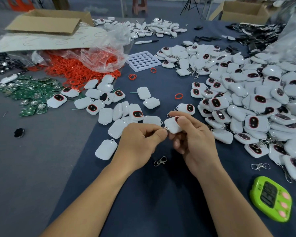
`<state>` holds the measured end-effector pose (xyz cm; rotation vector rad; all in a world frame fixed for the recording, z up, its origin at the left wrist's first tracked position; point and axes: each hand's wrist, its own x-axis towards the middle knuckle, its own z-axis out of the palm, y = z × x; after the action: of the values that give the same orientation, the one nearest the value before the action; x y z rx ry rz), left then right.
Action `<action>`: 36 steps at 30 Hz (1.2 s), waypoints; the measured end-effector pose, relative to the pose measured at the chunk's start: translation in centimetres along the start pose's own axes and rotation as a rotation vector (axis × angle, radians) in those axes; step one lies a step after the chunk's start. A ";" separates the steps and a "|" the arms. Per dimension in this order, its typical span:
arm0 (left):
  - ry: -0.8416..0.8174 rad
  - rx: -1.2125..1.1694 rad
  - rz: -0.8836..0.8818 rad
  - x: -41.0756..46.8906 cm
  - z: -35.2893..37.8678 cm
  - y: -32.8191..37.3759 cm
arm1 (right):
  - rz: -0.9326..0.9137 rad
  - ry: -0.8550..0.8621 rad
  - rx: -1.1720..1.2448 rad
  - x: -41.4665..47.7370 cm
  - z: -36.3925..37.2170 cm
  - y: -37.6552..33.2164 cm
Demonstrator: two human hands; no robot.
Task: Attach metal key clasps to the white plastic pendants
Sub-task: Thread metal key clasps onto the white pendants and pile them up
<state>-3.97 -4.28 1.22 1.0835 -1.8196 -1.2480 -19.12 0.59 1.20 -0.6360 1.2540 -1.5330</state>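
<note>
My right hand (192, 135) grips a white plastic pendant (172, 126) above the table's middle, its dark button partly under my thumb. My left hand (140, 141) pinches a small metal key clasp (165, 128) right at the pendant's corner loop; most of the clasp is hidden by my fingers. A loose clasp (160, 161) lies on the dark cloth just below my hands, another clasp (260, 166) lies to the right. Loose pendants without clasps (106, 149) are scattered left of my hands.
A big heap of white pendants (256, 103) fills the right side. Red rubber rings (79, 69) spill from a plastic bag at the back left, beside green circuit boards (29, 93). A white tray with holes (143, 61) sits behind. A green timer (270, 198) lies front right.
</note>
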 end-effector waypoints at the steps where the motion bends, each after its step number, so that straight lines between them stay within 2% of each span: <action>1: -0.005 -0.032 -0.010 0.0 0.0 -0.1 | 0.020 -0.004 0.030 -0.1 0.0 0.0; 11: 0.133 0.063 0.047 0.0 0.4 -0.8 | 0.075 0.029 0.167 0.1 0.0 -0.3; 19: 0.110 0.019 0.056 0.0 0.1 -0.4 | -0.025 -0.029 0.029 -0.2 0.4 0.6; 22: 0.131 0.171 0.073 -0.3 0.2 -0.6 | -0.154 0.007 -0.086 -0.3 0.4 0.8; 25: 0.153 0.461 0.142 -0.8 0.7 -0.7 | -0.345 0.061 -0.330 -0.7 0.3 1.0; 27: 0.169 0.615 0.195 -1.0 0.9 -0.7 | -0.406 0.048 -0.457 -1.0 0.4 1.1; 28: 0.178 0.618 0.193 -1.0 0.9 -0.6 | -0.400 0.038 -0.449 -1.0 0.4 1.1; 32: 0.089 0.321 0.086 -0.5 0.7 -0.3 | -0.244 0.043 -0.175 -0.2 0.4 0.7; 36: 0.001 0.045 -0.020 0.1 0.2 0.4 | -0.140 0.005 -0.055 0.1 0.1 0.7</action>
<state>-4.24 -4.23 1.50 1.1291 -1.8487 -1.2227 -18.85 0.50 0.60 -0.7698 1.2809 -1.6198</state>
